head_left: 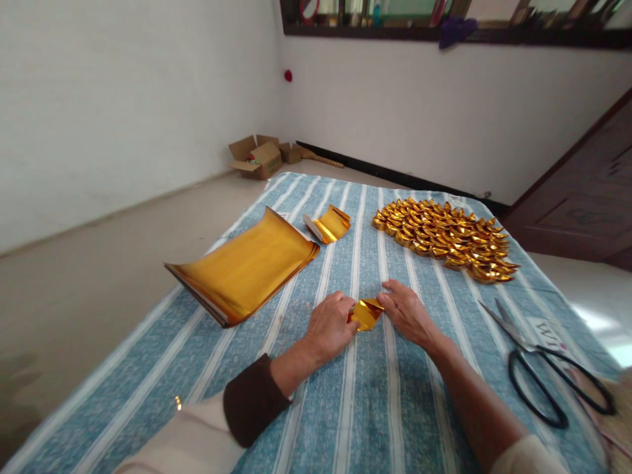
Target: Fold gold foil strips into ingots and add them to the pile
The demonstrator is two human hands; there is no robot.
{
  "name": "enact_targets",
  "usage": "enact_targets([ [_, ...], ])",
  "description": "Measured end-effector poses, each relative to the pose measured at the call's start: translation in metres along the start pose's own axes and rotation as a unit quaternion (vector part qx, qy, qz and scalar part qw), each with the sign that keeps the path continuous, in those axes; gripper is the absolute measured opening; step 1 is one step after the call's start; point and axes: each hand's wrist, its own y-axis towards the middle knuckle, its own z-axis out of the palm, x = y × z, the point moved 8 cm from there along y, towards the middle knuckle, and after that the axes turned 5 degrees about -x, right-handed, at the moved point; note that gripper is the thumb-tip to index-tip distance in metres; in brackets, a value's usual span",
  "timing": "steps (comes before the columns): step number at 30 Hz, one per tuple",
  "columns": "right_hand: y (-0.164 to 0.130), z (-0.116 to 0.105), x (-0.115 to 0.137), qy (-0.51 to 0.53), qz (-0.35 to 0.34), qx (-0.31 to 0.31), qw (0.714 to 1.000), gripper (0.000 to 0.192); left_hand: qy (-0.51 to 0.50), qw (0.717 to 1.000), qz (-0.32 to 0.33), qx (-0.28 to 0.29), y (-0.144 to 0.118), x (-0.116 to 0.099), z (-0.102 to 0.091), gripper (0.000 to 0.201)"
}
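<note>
A small folded piece of gold foil paper [366, 313] sits low over the striped blue-and-white cloth [375, 408] that covers the tabletop, near the middle and closer to the near edge, pinched from both sides. The left hand [330, 326] has its grip closed on the piece's left end, fingers curled in and knuckles up; the right hand [405, 309] grasps the right end with its fingertips, the palm resting near the cloth. Around the hands the cloth is bare: open room lies toward the person and straight ahead between the hands and the things farther back. To the left, a stack of gold foil sheets [247, 266] lies with its near corner close to the left edge of the tabletop, its far edge curling up. Behind it, a smaller bundle of cut gold foil [330, 224] lies apart on a white stripe. At the far right, a heap of folded gold ingots [447, 238] spreads almost to the right edge; they are too many and too overlapped to count. One pair of black-handled scissors [540, 365] lies near the right edge, well apart from the right hand, blades pointing toward the heap. Beyond the tabletop, on the floor by the corner of the wall, stands one open cardboard box [255, 158] with a smaller one just beside it.
</note>
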Motion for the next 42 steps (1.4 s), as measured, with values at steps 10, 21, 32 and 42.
enact_targets([
  [10,0.000,0.002,-0.006,0.053,0.029,-0.033,0.998,0.006,-0.008,1.000,-0.007,-0.004,0.001,0.001,-0.001,0.005],
  [21,-0.008,-0.011,-0.008,0.304,0.197,-0.024,0.932,0.006,-0.066,0.998,-0.012,0.005,0.003,0.007,0.001,0.007],
  [32,-0.027,-0.049,0.038,0.186,-0.057,-0.081,0.977,0.012,0.107,0.933,0.279,-0.199,-0.024,-0.030,-0.016,0.033],
  [42,-0.039,-0.029,0.042,0.161,-0.087,-0.018,0.983,0.013,-0.039,0.960,0.271,-0.060,-0.028,-0.022,-0.005,0.016],
])
